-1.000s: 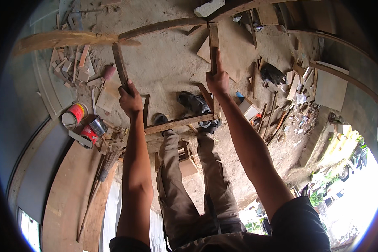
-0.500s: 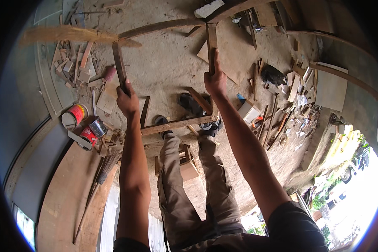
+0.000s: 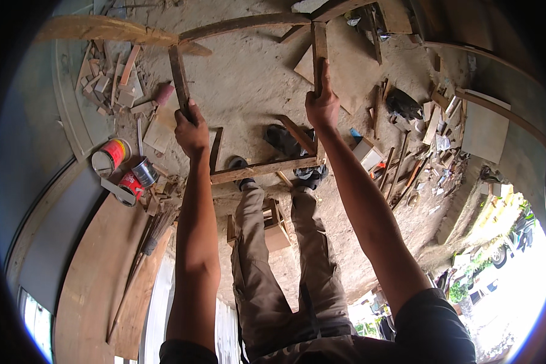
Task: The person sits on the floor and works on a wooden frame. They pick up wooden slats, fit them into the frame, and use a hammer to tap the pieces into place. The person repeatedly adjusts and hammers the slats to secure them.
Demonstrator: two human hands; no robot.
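Floor (image 3: 242, 79), rough, dusty and grey-brown, extends beneath the person (image 3: 258, 267). A brown, rectangular wooden frame (image 3: 264, 170) is positioned directly ahead of the person, its near bar (image 3: 255, 171) beside the feet (image 3: 239, 162); contact with the floor cannot be determined from here. A long-handled brown broom (image 3: 151, 244) is located at the person's left, near a red-and-yellow cylindrical tin (image 3: 110, 155). The bare left hand (image 3: 192, 130) is clenched around the frame's left bar (image 3: 179, 73), thumb (image 3: 192, 105) laid along the wood. The bare right hand (image 3: 323, 110) grasps the right bar (image 3: 319, 48), index finger (image 3: 326, 76) extended along its surface.
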